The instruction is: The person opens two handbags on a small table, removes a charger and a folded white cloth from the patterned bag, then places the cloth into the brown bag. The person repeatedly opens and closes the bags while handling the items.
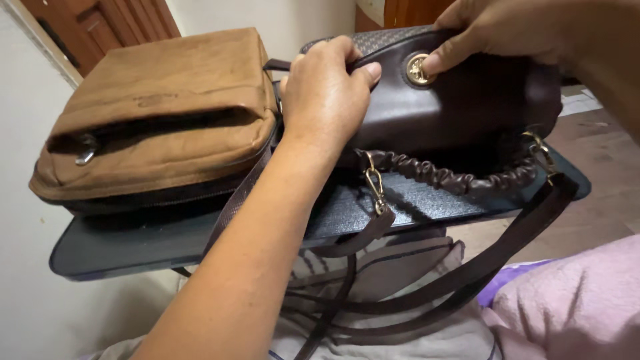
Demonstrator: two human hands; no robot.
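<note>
Both hands are on the dark brown purse (460, 107), which sits on the dark tabletop (133, 243) toward its right end. The left hand (327, 100) is curled tight over the purse's top edge, fingers wrapped across and thumb pressing the flap. The right hand (493, 30) comes in from the upper right, its fingers closed on the flap near the round gold clasp (417, 69), one fingertip touching the clasp. A ruched handle (447, 175) droops along the purse's front, hooked by gold clips at each end. The long brown strap (493, 253) falls off the tabletop's front edge and loops down over the person's lap. Just left of the purse, touching it, a tan bag (160, 113) lies flat with its zip pull (85, 157) at its left end. Pink fabric (573, 300) shows at lower right.
</note>
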